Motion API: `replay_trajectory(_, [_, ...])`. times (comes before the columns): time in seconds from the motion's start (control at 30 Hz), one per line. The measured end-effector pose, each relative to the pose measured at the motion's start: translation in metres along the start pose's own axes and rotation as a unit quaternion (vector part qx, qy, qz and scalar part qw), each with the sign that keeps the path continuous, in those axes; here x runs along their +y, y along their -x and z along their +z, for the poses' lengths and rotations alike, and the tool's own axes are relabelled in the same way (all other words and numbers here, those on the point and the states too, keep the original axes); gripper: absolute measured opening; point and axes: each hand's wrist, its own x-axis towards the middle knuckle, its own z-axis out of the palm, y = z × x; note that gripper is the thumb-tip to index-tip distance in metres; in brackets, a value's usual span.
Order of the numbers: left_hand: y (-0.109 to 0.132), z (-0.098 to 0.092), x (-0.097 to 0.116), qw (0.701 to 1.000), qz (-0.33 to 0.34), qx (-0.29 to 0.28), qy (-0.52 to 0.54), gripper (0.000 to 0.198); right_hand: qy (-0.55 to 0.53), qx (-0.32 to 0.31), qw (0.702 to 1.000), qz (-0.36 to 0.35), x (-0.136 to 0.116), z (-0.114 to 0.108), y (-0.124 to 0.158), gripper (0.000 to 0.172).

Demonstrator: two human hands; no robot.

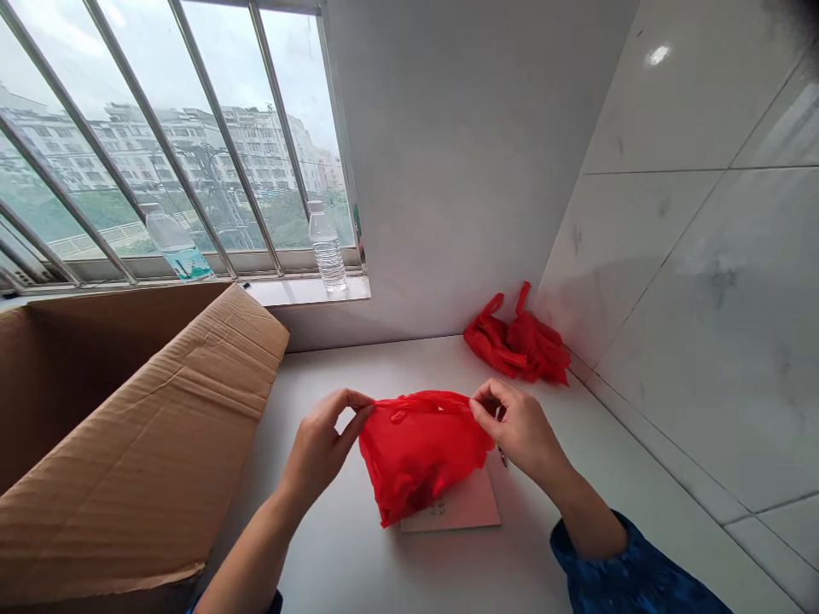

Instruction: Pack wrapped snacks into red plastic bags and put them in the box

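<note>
A red bag (426, 448) of thin, crinkled material hangs between my hands at the middle of the view. My left hand (326, 439) pinches its upper left corner between thumb and fingers. At the upper right corner, my right hand (515, 418) grips the edge in the same way. Beneath the bag lies a pale pink booklet (467, 503) on the white surface, partly covered, with small dark marks on it. A small dark object (502, 457) shows just below my right hand; what it is I cannot tell.
Another red bag (521, 341) lies crumpled against the wall at the back right. On the left stands an open cardboard box (147, 426), one flap leaning toward my left arm. Two clear plastic bottles, one labelled (179, 247) and one plain (328, 251), stand on the window sill (294, 292).
</note>
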Motion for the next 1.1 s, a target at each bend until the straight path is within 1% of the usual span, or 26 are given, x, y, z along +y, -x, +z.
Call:
replay_trajectory(0.07, [0.002, -0.006, 0.000, 0.999, -0.037, 0.007, 0.023, 0.016, -0.007, -0.001, 1.000, 0.008, -0.001, -0.006, 0.000, 0.014])
replay_trajectory(0.1, [0.004, -0.007, 0.003, 0.999, -0.043, 0.002, 0.031, 0.018, -0.018, -0.004, 1.000, 0.012, -0.004, -0.007, 0.000, 0.012])
replay_trajectory(0.13, [0.005, -0.007, 0.008, 0.999, -0.038, -0.014, 0.036, 0.026, -0.032, -0.010, 0.999, 0.016, -0.008, -0.008, 0.001, 0.008])
replay_trajectory(0.17, [0.007, -0.006, 0.015, 0.998, -0.025, -0.038, 0.036, 0.036, -0.046, -0.020, 0.999, 0.020, -0.013, -0.007, 0.001, 0.008])
replay_trajectory(0.2, [0.008, -0.004, 0.022, 0.998, -0.003, -0.063, 0.028, 0.046, -0.053, -0.035, 0.998, 0.022, -0.019, -0.006, 0.001, 0.016])
replay_trajectory(0.23, [0.008, -0.001, 0.029, 0.996, 0.025, -0.085, 0.015, 0.049, -0.052, -0.053, 0.997, 0.020, -0.025, -0.005, 0.001, 0.024])
replay_trajectory(0.27, [0.009, 0.001, 0.034, 0.994, 0.056, -0.098, -0.005, 0.046, -0.043, -0.069, 0.997, 0.016, -0.030, -0.003, 0.002, 0.028])
replay_trajectory(0.3, [0.009, 0.002, 0.039, 0.991, 0.086, -0.098, -0.025, 0.039, -0.030, -0.083, 0.996, 0.010, -0.034, -0.002, 0.001, 0.026])
replay_trajectory(0.37, [0.009, 0.002, 0.042, 0.989, 0.121, -0.068, -0.048, 0.024, -0.013, -0.084, 0.996, 0.004, -0.036, -0.002, 0.001, 0.013])
replay_trajectory(0.4, [0.009, 0.000, 0.041, 0.992, 0.115, -0.041, -0.044, 0.019, -0.014, -0.064, 0.998, 0.006, -0.034, -0.003, 0.000, 0.011])
replay_trajectory(0.43, [0.009, -0.003, 0.039, 0.995, 0.091, -0.007, -0.029, 0.015, -0.022, -0.029, 0.999, 0.011, -0.030, -0.005, -0.001, 0.013])
replay_trajectory(0.5, [0.010, -0.009, 0.034, 0.997, 0.009, 0.073, 0.023, 0.008, -0.042, 0.057, 0.997, 0.018, -0.019, -0.010, -0.003, 0.011])
replay_trajectory(0.57, [0.011, -0.016, 0.032, 0.986, -0.058, 0.131, 0.089, 0.007, -0.057, 0.120, 0.991, 0.016, -0.008, -0.016, -0.005, 0.016])
replay_trajectory(0.6, [0.012, -0.020, 0.033, 0.980, -0.069, 0.144, 0.117, 0.008, -0.060, 0.134, 0.989, 0.014, -0.004, -0.019, -0.006, 0.020])
replay_trajectory(0.67, [0.013, -0.027, 0.040, 0.976, -0.055, 0.152, 0.148, 0.009, -0.049, 0.146, 0.988, 0.009, -0.003, -0.026, -0.004, 0.028])
replay_trajectory(0.73, [0.015, -0.035, 0.052, 0.979, -0.023, 0.151, 0.135, 0.009, -0.021, 0.171, 0.985, -0.016, -0.014, -0.033, 0.003, 0.032])
replay_trajectory(0.8, [0.018, -0.042, 0.066, 0.985, 0.010, 0.137, 0.104, 0.010, -0.014, 0.227, 0.971, -0.074, -0.034, -0.039, 0.016, 0.033])
replay_trajectory(0.83, [0.019, -0.046, 0.074, 0.988, 0.020, 0.115, 0.096, 0.010, -0.028, 0.259, 0.959, -0.115, -0.045, -0.040, 0.024, 0.032])
replay_trajectory(0.87, [0.021, -0.048, 0.080, 0.992, 0.028, 0.083, 0.096, 0.012, -0.054, 0.276, 0.947, -0.157, -0.057, -0.040, 0.031, 0.031])
replay_trajectory(0.9, [0.022, -0.051, 0.086, 0.993, 0.033, 0.042, 0.106, 0.017, -0.074, 0.256, 0.944, -0.198, -0.066, -0.038, 0.038, 0.031])
replay_trajectory(0.93, [0.023, -0.053, 0.090, 0.992, 0.035, -0.004, 0.122, 0.022, -0.081, 0.193, 0.951, -0.229, -0.072, -0.033, 0.043, 0.030])
replay_trajectory(0.97, [0.024, -0.054, 0.094, 0.988, 0.032, -0.048, 0.140, 0.027, -0.073, 0.100, 0.963, -0.239, -0.074, -0.027, 0.047, 0.027])
replay_trajectory(1.0, [0.025, -0.055, 0.096, 0.983, 0.027, -0.086, 0.158, 0.030, -0.044, -0.008, 0.973, -0.228, -0.073, -0.019, 0.048, 0.023])
replay_trajectory(1.03, [0.025, -0.055, 0.098, 0.977, 0.023, -0.117, 0.175, 0.031, 0.002, -0.110, 0.975, -0.196, -0.068, -0.011, 0.047, 0.019])
replay_trajectory(1.07, [0.025, -0.056, 0.098, 0.971, 0.020, -0.143, 0.189, 0.030, 0.055, -0.187, 0.970, -0.148, -0.060, -0.002, 0.046, 0.019])
replay_trajectory(1.1, [0.025, -0.056, 0.098, 0.966, 0.018, -0.163, 0.198, 0.028, 0.113, -0.225, 0.962, -0.103, -0.051, 0.005, 0.043, 0.020])
